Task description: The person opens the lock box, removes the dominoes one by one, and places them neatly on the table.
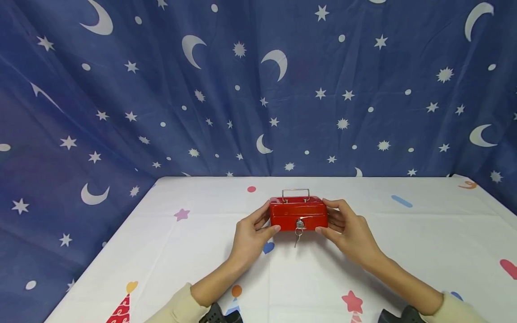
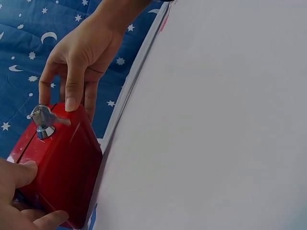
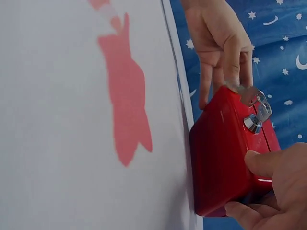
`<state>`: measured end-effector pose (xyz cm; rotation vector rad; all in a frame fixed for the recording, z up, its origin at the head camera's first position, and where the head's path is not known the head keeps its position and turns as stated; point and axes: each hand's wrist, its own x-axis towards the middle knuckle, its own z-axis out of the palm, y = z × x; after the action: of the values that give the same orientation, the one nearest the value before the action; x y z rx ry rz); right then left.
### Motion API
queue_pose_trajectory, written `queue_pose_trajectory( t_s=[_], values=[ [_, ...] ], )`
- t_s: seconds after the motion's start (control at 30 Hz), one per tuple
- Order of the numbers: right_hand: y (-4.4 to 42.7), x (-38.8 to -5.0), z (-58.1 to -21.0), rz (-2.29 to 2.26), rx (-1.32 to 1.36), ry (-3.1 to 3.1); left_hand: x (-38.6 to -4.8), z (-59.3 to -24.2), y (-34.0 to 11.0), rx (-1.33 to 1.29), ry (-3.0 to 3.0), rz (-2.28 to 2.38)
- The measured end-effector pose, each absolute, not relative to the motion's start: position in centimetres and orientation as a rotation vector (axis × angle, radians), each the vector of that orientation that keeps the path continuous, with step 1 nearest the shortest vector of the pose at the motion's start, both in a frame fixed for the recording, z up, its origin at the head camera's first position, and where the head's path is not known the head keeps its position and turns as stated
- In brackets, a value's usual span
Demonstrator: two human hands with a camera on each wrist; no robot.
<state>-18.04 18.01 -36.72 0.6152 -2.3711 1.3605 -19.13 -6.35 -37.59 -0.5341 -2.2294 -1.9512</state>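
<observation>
A red metal box (image 1: 299,217) with a raised wire handle (image 1: 296,190) is held between both hands in the head view. Keys (image 1: 299,233) hang from the lock on its front. The left hand (image 1: 249,237) grips the box's left end, thumb at the lower front corner. On the opposite end, the right hand (image 1: 355,231) grips with thumb in front and fingers along the side. Both wrist views show the closed box (image 2: 72,158) (image 3: 220,158) from close by, with a hand at each end and its lid seam visible.
A white cloth with printed shapes covers the table (image 1: 194,269). Behind and to the left hangs a blue curtain (image 1: 226,107) with moons and stars. Beige sleeves (image 1: 181,305) and dark wrist devices (image 1: 220,316) show at the bottom of the head view.
</observation>
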Motion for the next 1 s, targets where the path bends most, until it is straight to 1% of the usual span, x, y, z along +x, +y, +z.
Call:
queue_pose_trajectory(
  t_s=[0.33, 0.67, 1.0],
  values=[
    [17.6, -19.2, -36.8, 1.303, 0.567, -2.395, -20.1, -37.3, -6.3, -0.455, -2.247, -1.917],
    [17.6, -19.9, -36.9, 1.314, 0.446, -2.399, -21.4, -37.4, -5.9, -0.386, -2.233, -1.901],
    [17.2, -20.8, -37.2, 1.269, 0.417, -2.399, -22.0, -37.7, -5.0, -0.313, -2.184, -1.870]
  ],
)
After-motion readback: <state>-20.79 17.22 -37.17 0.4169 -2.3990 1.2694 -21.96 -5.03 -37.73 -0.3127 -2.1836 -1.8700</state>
